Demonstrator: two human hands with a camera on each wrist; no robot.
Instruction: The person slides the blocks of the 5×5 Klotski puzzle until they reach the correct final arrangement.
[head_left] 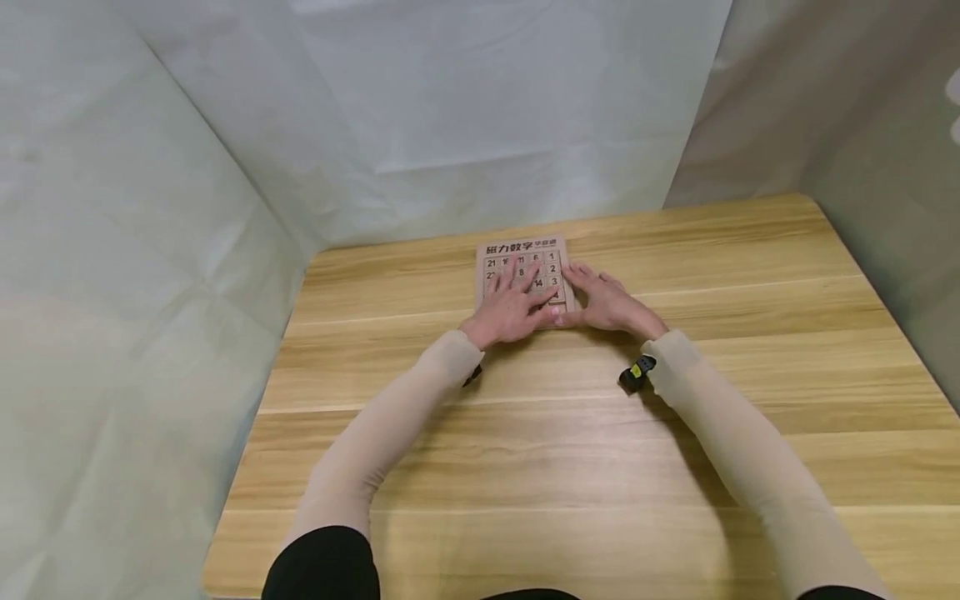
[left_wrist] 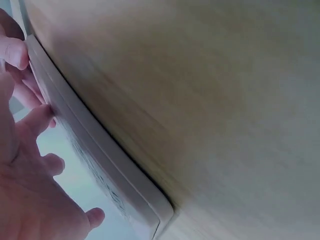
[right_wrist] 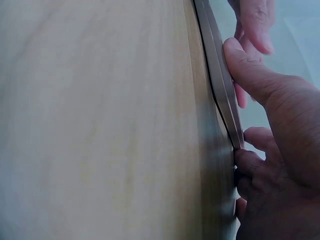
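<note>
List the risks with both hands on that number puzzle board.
The left hand lies with its fingers spread over several tiles of the puzzle board, so one push might shift more than one tile. The right hand only steadies the board's right edge on the smooth table, so the board could slide.

Bare wooden table (head_left: pixel 600 450) lies open around the number puzzle board (head_left: pixel 525 271); draped sheets wall three sides.
</note>
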